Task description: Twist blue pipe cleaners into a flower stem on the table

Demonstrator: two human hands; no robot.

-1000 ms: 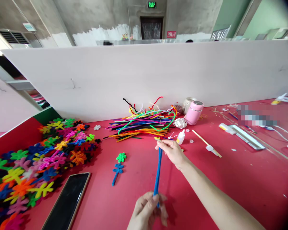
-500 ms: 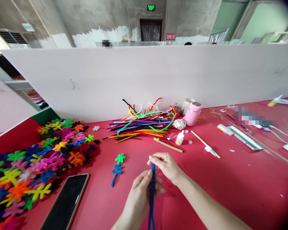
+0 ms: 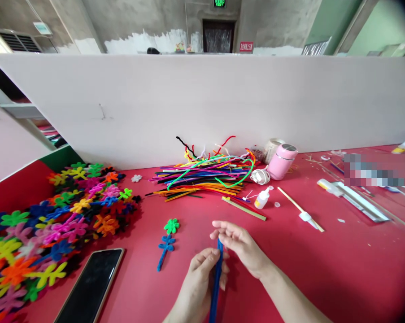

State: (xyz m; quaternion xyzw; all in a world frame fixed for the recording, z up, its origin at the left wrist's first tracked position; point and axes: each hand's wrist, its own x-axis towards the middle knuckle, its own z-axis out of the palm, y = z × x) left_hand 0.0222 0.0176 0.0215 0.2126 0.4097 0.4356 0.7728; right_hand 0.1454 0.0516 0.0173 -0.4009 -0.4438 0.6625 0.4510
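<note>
My left hand (image 3: pixel 198 281) is closed around blue pipe cleaners (image 3: pixel 216 287), which run side by side from its thumb down past the bottom edge of the picture. Just at their top end is my right hand (image 3: pixel 244 249), fingers stretched out and loosened; whether its thumb touches the tips I cannot tell. Left of my hands lies a blue stem with leaf-like loops (image 3: pixel 166 246), made of pipe cleaner. A green pipe-cleaner flower (image 3: pixel 172 226) sits right above it on the red table (image 3: pixel 138 273).
Colourful pipe-cleaner flowers (image 3: pixel 72 229) are heaped at the left, beside a phone (image 3: pixel 91 285). Farther back lie loose pipe cleaners (image 3: pixel 202 177), a pink cylindrical device (image 3: pixel 283 161), a small glue bottle (image 3: pixel 263 198) and a thin stick (image 3: pixel 299 208). A white partition (image 3: pixel 195 98) stands behind.
My right hand has loosened from its pinch at the top of the blue pipe cleaners, and its fingers have straightened. The strands now lie closer together in my left hand.
</note>
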